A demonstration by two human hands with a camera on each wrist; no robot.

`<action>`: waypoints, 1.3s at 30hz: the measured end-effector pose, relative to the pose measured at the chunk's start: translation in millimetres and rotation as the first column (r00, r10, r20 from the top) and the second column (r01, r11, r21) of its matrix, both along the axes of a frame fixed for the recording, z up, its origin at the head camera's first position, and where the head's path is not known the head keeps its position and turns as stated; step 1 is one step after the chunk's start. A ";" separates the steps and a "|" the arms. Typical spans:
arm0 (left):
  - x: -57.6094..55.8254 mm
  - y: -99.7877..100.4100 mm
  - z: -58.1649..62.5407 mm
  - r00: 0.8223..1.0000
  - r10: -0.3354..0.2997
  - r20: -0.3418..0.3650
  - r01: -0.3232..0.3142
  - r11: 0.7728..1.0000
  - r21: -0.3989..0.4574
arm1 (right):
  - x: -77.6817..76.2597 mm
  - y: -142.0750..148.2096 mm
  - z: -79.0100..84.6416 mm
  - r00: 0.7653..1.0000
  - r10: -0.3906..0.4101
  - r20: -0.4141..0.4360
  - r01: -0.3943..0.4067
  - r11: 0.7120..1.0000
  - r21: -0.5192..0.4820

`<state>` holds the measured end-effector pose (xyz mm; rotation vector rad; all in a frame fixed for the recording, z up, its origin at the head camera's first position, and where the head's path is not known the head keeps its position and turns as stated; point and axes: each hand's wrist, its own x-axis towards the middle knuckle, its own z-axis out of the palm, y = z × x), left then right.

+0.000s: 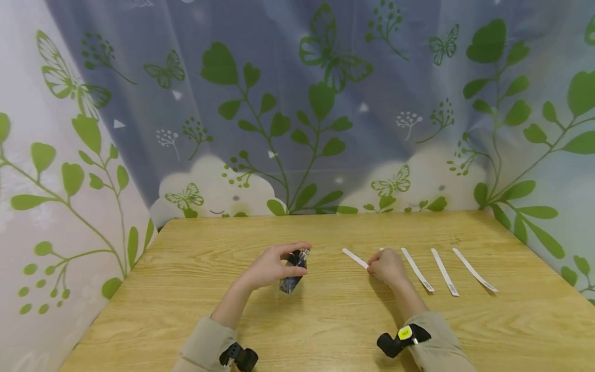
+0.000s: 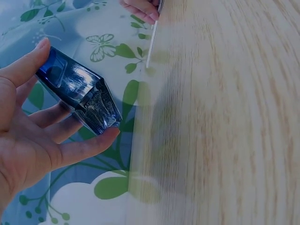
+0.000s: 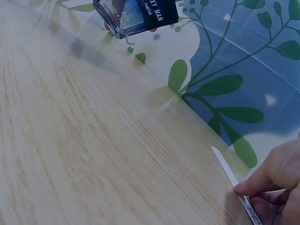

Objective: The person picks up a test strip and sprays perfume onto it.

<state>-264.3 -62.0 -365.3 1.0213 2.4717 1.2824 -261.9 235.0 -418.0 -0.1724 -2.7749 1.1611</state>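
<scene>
My left hand [image 1: 269,266] grips a dark blue glass perfume bottle [image 1: 291,279] between thumb and fingers, held tilted over the table with its silver sprayer end up. Facing the right wrist view, the bottle [image 3: 140,16] shows the printed words "MAN" and "PARFUM". To the right, my right hand [image 1: 388,266] is low over the tabletop, fingertips pinching a thin white paper test strip [image 1: 355,257]. Dark print marks this strip [image 3: 227,171] near the fingers in the right wrist view. A second strip [image 1: 382,249] is mostly hidden behind that hand.
Three more white paper strips lie slanted to the right of my right hand: a near one [image 1: 416,268], a middle one [image 1: 443,271] and a far one [image 1: 474,269]. The wooden table [image 1: 209,237] ends at a leaf-patterned curtain [image 1: 288,129] behind it.
</scene>
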 end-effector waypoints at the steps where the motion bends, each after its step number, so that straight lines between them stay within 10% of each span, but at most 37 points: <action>1: -0.1 0.0 0.0 1.000 -0.003 0.001 0.003 1.000 0.003 | -0.2 -0.4 0.1 1.000 0.003 -0.001 -0.003 1.000 0.000; 39: -2.0 -6.8 0.9 0.993 0.070 0.096 -0.079 0.992 0.102 | 1.8 12.4 25.6 0.984 0.156 0.087 -0.117 0.933 -0.341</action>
